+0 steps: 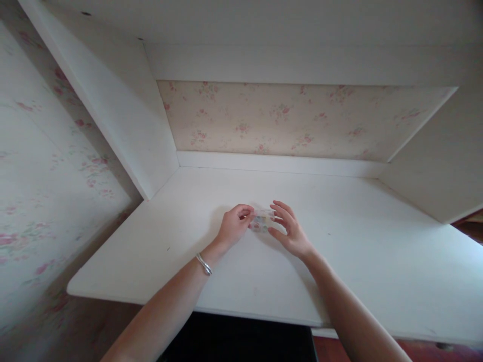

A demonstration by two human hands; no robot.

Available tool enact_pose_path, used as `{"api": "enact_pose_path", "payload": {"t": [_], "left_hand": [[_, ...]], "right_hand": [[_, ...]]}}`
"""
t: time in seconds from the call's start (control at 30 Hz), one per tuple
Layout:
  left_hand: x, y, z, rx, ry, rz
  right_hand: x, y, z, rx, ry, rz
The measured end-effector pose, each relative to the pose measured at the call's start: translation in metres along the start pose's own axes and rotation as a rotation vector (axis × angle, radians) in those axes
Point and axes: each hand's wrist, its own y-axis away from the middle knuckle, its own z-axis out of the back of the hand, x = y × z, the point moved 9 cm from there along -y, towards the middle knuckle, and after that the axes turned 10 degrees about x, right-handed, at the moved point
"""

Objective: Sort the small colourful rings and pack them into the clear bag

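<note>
Near the middle of the white desk, a small clear plastic packet [260,221] shows several coloured round spots, including a reddish one and greenish ones. What it contains is too small to make out. My left hand [236,223] is closed on its left side, thumb and fingers pinched at the edge. On the right side, my right hand [289,229] has its fingers spread and curved, the fingertips and thumb at or just beside the packet's edge. Whether they touch it I cannot tell. A silver bangle [204,264] is on my left wrist.
The white desk [370,241] spreads out around my hands, with a rounded front left corner. White side panels [113,100] and an overhead shelf [264,25] enclose its back. Floral wallpaper [279,120] shows behind. Something black [241,337] lies below the front edge.
</note>
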Motion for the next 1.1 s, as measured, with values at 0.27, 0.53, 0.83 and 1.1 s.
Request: {"api": "enact_pose_path", "payload": {"t": [0.27, 0.53, 0.83, 1.1], "left_hand": [[-0.008, 0.002, -0.003, 0.024, -0.179, -0.071], [0.005, -0.001, -0.007, 0.040, -0.154, -0.008], [0.014, -0.001, -0.007, 0.051, -0.091, 0.119], [0.014, -0.001, -0.007, 0.036, -0.147, 0.086]], "right_hand": [[-0.015, -0.003, -0.004, 0.018, 0.067, -0.083], [-0.019, -0.003, -0.004, 0.043, 0.216, -0.082], [-0.030, -0.002, -0.010, 0.090, 0.250, -0.055], [-0.039, -0.004, -0.011, 0.079, 0.282, -0.089]]}}
